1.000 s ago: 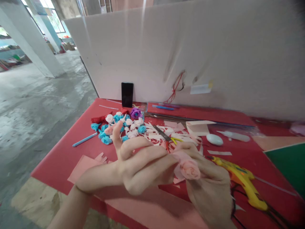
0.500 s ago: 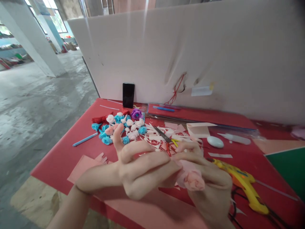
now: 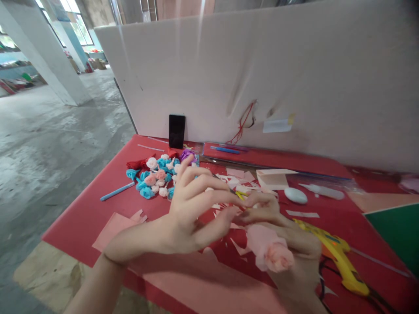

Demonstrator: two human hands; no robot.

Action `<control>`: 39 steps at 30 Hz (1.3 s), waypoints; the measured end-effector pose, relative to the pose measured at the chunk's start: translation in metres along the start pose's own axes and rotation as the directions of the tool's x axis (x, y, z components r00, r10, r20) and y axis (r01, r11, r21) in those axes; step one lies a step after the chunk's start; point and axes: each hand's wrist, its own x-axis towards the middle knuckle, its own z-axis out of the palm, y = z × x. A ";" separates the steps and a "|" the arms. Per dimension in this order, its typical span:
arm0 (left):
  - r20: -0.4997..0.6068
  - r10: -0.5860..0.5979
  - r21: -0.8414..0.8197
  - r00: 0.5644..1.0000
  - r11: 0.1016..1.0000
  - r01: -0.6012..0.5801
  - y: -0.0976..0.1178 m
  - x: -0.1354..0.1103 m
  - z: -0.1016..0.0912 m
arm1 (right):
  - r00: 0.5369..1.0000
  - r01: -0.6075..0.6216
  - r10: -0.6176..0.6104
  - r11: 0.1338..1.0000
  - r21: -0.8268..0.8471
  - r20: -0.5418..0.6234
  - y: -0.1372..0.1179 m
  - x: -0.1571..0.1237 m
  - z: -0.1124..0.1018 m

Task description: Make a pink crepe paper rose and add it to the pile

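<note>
Softly ruffled, the pale pink rose [image 3: 277, 256] sits gripped in the right hand [image 3: 299, 242], left hand [image 3: 190, 213] spread.

Holding a pink flower [image 3: 271, 250] in the right hand [image 3: 296, 239], left of a yellow glue gun [image 3: 340, 253]. Holding the left hand [image 3: 191, 213] spread, farther left.

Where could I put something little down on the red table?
On the right, red tabletop shows between the pale bottle, yellow glue gun and green sheet. More shows at left, between the blue stick and pink paper. Crowded: the flower pile, paper scraps, and around the left hand and right hand with the pink flower.
</note>
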 end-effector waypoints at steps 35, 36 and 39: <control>0.442 -0.336 -0.678 0.832 0.482 0.555 -0.005 0.007 0.003 | 0.997 0.000 0.008 0.996 -0.094 0.082 0.002 0.009 -0.012; 0.460 -0.349 -0.697 0.817 0.428 0.575 -0.007 0.007 0.005 | 0.996 -0.029 0.036 0.996 -0.087 0.076 0.000 0.009 -0.011; 0.508 -0.378 -0.740 0.774 0.269 0.617 -0.011 0.007 0.011 | 0.992 -0.114 0.117 0.990 -0.077 0.039 -0.007 0.010 -0.008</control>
